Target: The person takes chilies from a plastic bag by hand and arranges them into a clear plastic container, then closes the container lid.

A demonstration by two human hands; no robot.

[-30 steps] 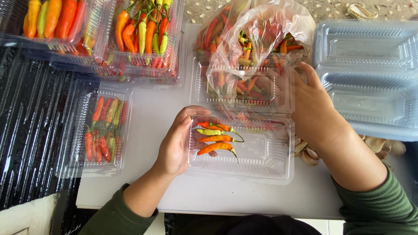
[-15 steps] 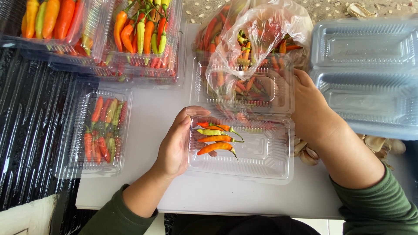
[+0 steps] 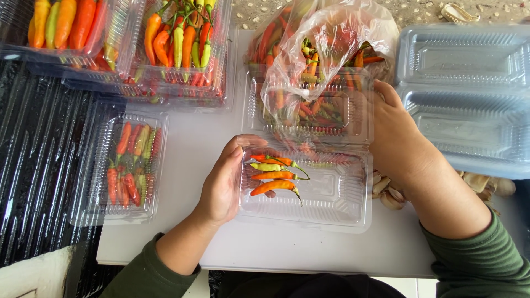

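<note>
Seen from the head camera, an open clear plastic clamshell box [image 3: 331,193] lies on the white desk [image 3: 193,160] right in front of the person. The left hand [image 3: 223,185] cups the box's left end, thumb over the rim and fingers curled beneath, so it is closed on that edge. Inside, close to that hand, lie a few chili peppers [image 3: 274,175]: orange ones and a yellow-green one, stems pointing right.

The right hand [image 3: 395,138] reaches past the box's far right corner to a clear plastic bag of chilies [image 3: 326,60]. Its fingertips are tucked against the bag and the raised lid, so whether it grips anything I cannot tell.

On the left of the desk sits a closed clamshell pack of chilies [image 3: 127,163], well apart from the open box. Beyond it, at the far left, are packs of larger orange and yellow peppers [image 3: 176,41], stacked on one another. To the right stand empty clear trays [image 3: 469,94], nested together. Some garlic cloves [image 3: 386,190] lie just beside the open box, under the right wrist.
</note>
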